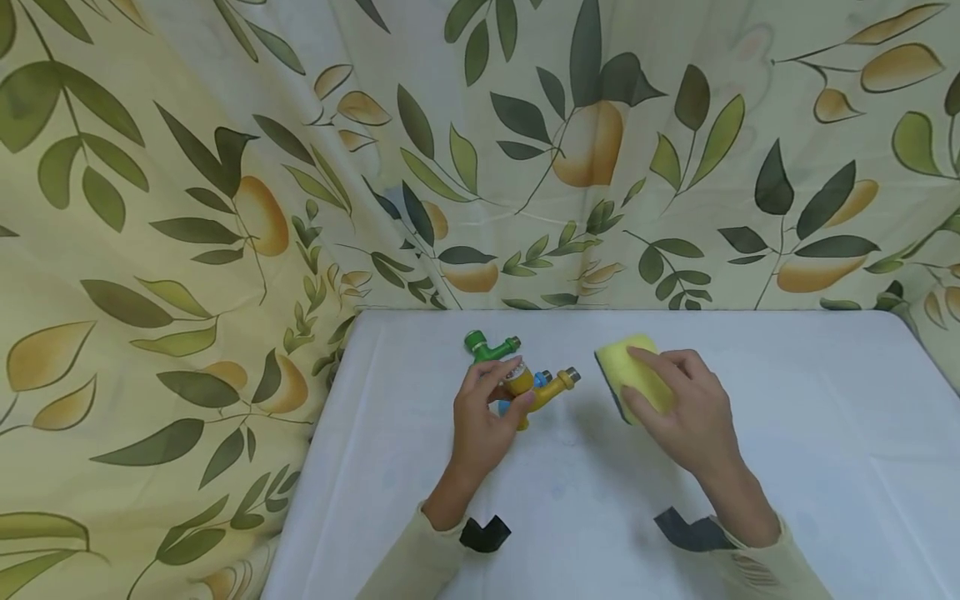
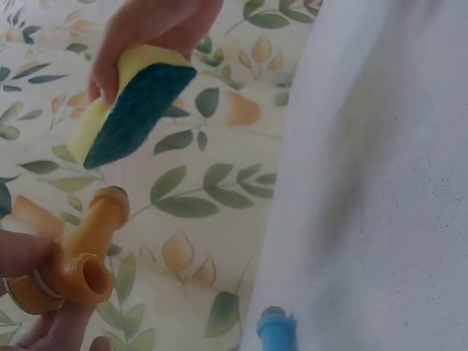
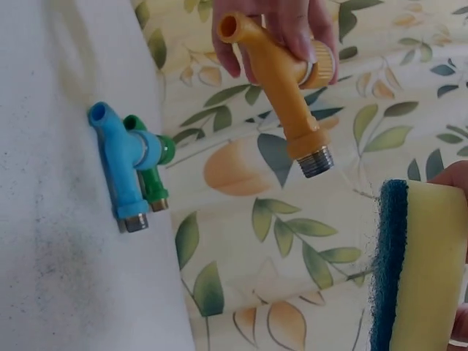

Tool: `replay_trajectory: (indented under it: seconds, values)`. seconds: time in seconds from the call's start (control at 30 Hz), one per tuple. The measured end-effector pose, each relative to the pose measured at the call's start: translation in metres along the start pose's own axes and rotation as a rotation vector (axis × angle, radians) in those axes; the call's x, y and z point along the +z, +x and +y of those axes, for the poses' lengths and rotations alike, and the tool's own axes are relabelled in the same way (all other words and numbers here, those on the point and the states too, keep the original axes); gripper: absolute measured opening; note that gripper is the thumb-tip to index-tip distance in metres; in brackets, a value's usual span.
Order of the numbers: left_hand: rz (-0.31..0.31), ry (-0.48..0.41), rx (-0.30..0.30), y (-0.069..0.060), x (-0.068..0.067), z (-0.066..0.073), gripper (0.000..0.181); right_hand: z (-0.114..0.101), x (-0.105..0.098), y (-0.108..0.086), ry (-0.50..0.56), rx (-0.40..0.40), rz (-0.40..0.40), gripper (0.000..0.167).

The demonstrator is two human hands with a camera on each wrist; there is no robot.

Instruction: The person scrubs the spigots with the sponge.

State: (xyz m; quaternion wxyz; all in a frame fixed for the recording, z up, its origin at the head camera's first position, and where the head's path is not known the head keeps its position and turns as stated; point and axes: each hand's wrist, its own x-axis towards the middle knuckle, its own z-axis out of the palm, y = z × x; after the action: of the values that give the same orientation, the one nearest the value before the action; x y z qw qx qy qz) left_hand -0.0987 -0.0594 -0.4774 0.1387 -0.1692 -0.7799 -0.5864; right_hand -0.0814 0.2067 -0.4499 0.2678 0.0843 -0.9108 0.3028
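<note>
My left hand (image 1: pixel 482 421) grips an orange-yellow tap (image 1: pixel 551 392) by its round knob end, holding it above the white table. Its metal threaded end (image 3: pixel 316 162) points away from the fingers, toward the right. In my right hand (image 1: pixel 693 408) is a yellow sponge (image 1: pixel 636 375), pinched between thumb and fingers. The sponge's dark green scouring side (image 2: pixel 139 117) faces the tap, with a gap between the two. Behind the left hand, a green tap (image 1: pixel 491 347) and a blue tap (image 3: pixel 123 164) lie side by side on the table.
The white table (image 1: pixel 825 433) reaches back to a hanging curtain (image 1: pixel 540 242) with leaves and orange fruit printed on it. More of this cloth hangs along the table's left side. Dark bands (image 1: pixel 485 534) show at both sleeves.
</note>
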Motion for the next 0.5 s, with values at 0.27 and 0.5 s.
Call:
replay_trajectory:
  seconds: [0.27,0.5]
  values:
    - [-0.020,-0.040,-0.230,-0.003,0.005,-0.011,0.040,0.001,-0.001,-0.007,0.007,0.017,-0.019,0.048]
    - [-0.098,0.088,-0.405,-0.015,0.021,-0.028,0.032,0.001,-0.002,-0.010,0.011,0.015,-0.015,0.048]
